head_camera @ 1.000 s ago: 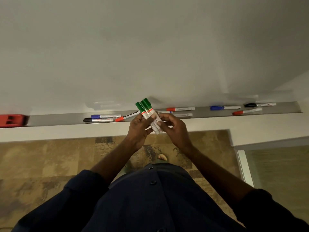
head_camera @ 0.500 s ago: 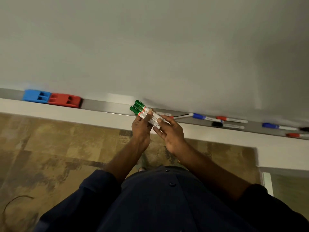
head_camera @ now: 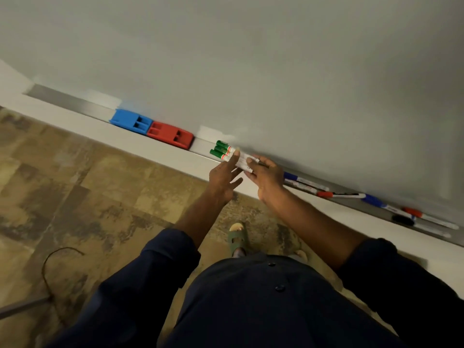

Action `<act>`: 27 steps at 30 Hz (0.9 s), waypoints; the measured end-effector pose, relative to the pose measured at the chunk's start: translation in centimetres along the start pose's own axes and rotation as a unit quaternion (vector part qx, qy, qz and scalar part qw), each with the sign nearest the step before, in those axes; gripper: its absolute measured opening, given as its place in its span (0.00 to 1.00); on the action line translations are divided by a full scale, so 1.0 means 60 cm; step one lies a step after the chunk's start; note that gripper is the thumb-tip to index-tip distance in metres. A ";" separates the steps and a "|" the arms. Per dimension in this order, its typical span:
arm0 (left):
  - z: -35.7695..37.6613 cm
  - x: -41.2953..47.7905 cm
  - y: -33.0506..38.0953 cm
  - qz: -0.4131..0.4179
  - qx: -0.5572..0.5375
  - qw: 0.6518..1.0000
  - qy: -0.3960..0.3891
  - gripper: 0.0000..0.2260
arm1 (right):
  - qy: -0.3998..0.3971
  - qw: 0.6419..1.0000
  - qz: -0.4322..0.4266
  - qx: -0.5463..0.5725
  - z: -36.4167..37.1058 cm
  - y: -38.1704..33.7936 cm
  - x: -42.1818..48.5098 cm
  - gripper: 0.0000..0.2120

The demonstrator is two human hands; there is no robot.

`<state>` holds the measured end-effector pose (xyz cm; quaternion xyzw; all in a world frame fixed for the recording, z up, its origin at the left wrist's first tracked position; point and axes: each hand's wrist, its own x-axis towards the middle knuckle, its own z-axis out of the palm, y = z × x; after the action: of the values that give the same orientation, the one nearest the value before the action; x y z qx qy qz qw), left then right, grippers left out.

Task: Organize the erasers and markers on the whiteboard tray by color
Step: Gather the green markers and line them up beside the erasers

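Observation:
Three green-capped markers (head_camera: 222,150) lie side by side on the grey whiteboard tray (head_camera: 75,102), just right of a red eraser (head_camera: 169,134) that touches a blue eraser (head_camera: 130,121). My left hand (head_camera: 222,180) is flat with its fingers spread, and one fingertip rests on the marker barrels. My right hand (head_camera: 267,175) covers the white barrel ends, with fingers above and thumb below them. Further right on the tray lie a blue marker (head_camera: 291,176), a red marker (head_camera: 325,194), another blue marker (head_camera: 372,200), a red-capped one (head_camera: 411,211) and a black one (head_camera: 401,219).
The whiteboard fills the upper view. A white ledge runs below the tray. Below it is a mottled brown floor with a dark cable (head_camera: 50,262) at the left and my sandalled foot (head_camera: 237,237) under my arms.
The view swung left along the tray. The green markers went from being held up in both hands to lying on the tray beside the red eraser. My left hand has opened.

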<state>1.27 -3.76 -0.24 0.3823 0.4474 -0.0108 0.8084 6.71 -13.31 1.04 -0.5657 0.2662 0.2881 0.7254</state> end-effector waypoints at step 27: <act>-0.165 0.119 0.054 0.333 0.842 0.415 -0.096 0.31 | 0.115 0.906 -0.151 -0.378 0.129 0.068 0.084 0.10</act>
<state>-0.37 7.05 -6.56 0.9867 -0.0281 -0.1487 0.0599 7.71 -4.37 -3.56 -0.8602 0.1303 0.1865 0.4564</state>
